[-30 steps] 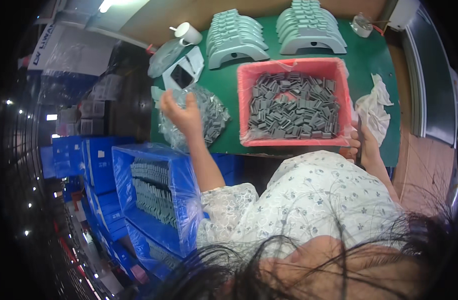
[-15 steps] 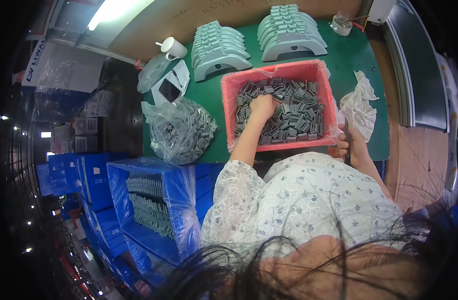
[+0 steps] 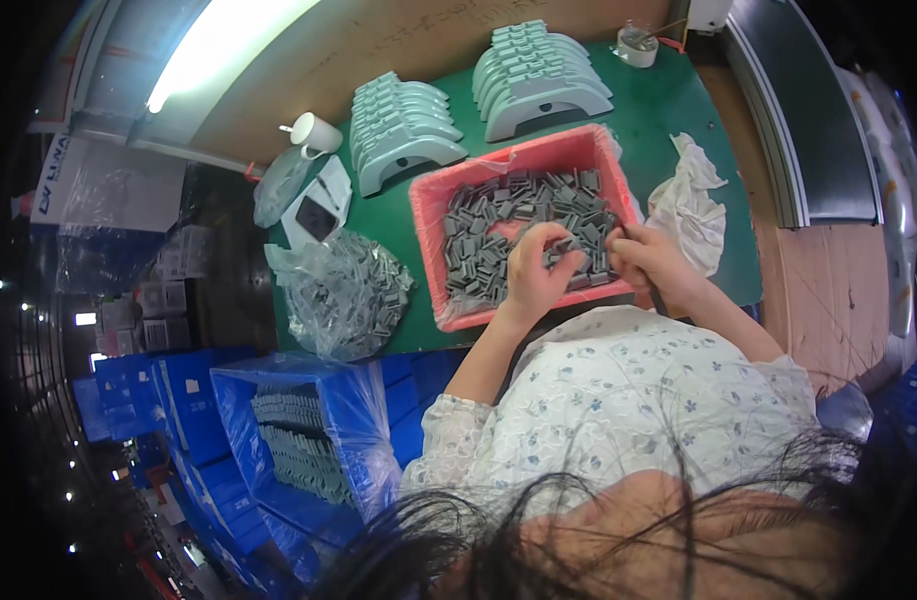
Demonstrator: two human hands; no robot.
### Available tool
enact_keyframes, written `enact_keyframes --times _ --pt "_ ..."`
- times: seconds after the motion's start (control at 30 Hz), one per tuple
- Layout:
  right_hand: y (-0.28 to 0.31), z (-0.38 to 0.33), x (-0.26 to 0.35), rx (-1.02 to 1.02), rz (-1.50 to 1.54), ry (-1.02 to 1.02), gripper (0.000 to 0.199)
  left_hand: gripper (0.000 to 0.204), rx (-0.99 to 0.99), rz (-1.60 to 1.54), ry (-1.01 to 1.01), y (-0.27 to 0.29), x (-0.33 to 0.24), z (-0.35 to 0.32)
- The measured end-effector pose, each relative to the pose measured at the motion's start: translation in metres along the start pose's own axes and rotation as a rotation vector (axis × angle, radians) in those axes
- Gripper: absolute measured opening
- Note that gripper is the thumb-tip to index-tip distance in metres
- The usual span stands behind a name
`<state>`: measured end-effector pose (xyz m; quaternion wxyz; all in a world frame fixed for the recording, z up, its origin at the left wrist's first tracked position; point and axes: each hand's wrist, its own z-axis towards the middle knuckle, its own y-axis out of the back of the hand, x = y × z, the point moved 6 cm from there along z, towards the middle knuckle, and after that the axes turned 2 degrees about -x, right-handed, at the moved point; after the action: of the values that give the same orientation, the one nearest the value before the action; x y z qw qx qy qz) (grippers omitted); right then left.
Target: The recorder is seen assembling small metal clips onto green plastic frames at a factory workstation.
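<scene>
Small grey clip-like pieces (image 3: 478,240) fill a pink bin (image 3: 428,220) lined with clear film. Over the bin's near part is my left hand (image 3: 538,270), its fingers curled toward the thumb; whatever is between them cannot be told from the pieces behind. At the bin's near right corner my right hand (image 3: 658,262) is closed around a narrow dark tool (image 3: 658,300), whose end sticks out below the palm. The two hands are close together but apart. A patch of pink bottom shows among the pieces.
Two rows of pale green arched parts (image 3: 408,140) stand behind the bin on the green table (image 3: 658,100). Left are a bag of grey pieces (image 3: 343,300), a phone (image 3: 316,218) and a white mug (image 3: 316,133). A crumpled cloth (image 3: 688,205) lies right; blue crates (image 3: 298,430) stand lower left.
My left hand has come out of the pile toward me and to the right. My right hand has risen leftward from beside the bin with the dark tool. The whole view has shifted.
</scene>
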<state>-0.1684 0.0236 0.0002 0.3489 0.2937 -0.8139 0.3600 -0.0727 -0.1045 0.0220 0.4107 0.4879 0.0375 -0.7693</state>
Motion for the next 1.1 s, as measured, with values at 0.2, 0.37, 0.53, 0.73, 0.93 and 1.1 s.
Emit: enact_keyframes --times 0.2,0.37,0.53,0.73,0.93,1.1 --pt "-0.017 0.007 -0.001 0.077 -0.136 0.018 0.024 0.037 0.017 -0.038 -0.154 -0.013 -0.027 -0.003" --pt "-0.020 0.003 0.012 -0.053 -0.399 0.298 0.025 0.029 0.155 0.066 -0.057 -0.023 -0.033 0.001" --pt "0.001 0.000 0.010 -0.048 -0.194 0.246 0.026 0.012 0.072 -0.878 0.875 -0.041 0.011 -0.030" --pt "0.008 -0.014 0.000 -0.028 -0.342 0.115 0.025 0.026 0.056 -1.417 1.155 -0.060 0.007 -0.054" --pt "-0.017 -0.027 0.022 0.041 -0.474 0.215 0.026 0.028 0.180 -1.431 1.097 -0.065 -0.002 -0.056" --pt "-0.016 -0.023 0.010 0.095 -0.423 0.255 0.027 0.028 0.186 -1.436 1.123 -0.064 -0.009 -0.054"
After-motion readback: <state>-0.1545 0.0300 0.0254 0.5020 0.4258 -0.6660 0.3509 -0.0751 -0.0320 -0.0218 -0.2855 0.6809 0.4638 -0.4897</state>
